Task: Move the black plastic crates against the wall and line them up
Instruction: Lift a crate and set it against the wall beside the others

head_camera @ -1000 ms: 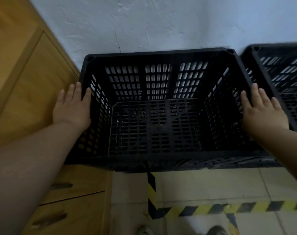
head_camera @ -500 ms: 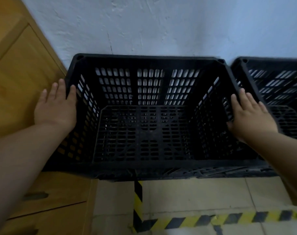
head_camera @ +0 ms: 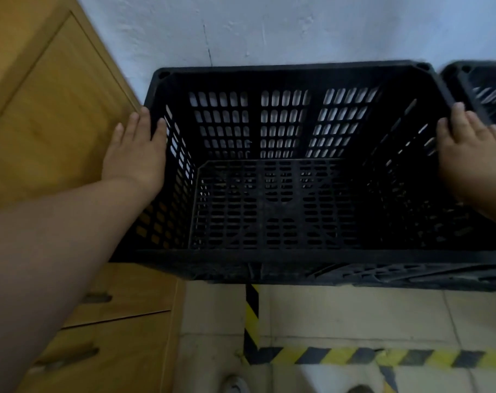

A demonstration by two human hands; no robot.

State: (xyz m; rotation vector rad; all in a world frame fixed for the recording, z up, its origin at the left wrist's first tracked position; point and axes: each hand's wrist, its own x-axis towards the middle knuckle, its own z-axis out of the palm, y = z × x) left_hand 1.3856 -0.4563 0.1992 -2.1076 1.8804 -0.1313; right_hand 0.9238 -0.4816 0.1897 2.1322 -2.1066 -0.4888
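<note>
We press our left grip point(head_camera: 133, 157) and right grip point(head_camera: 473, 154), both flat and uncurled, against the sides of the crate point(head_camera: 269, 199).

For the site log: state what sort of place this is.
Probably a storeroom or warehouse corner: black plastic crates sit on a tiled floor against a rough painted wall, yellow-black hazard tape marks the floor, and a wooden cabinet stands alongside.

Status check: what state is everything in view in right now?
black crate: upright, empty, back rim by the wall.
second crate: upright, just right of it, mostly cropped.
left hand: fingers straight, flat on the crate's left side.
right hand: fingers straight on its right rim.
wooden cabinet: drawers closed.
</note>
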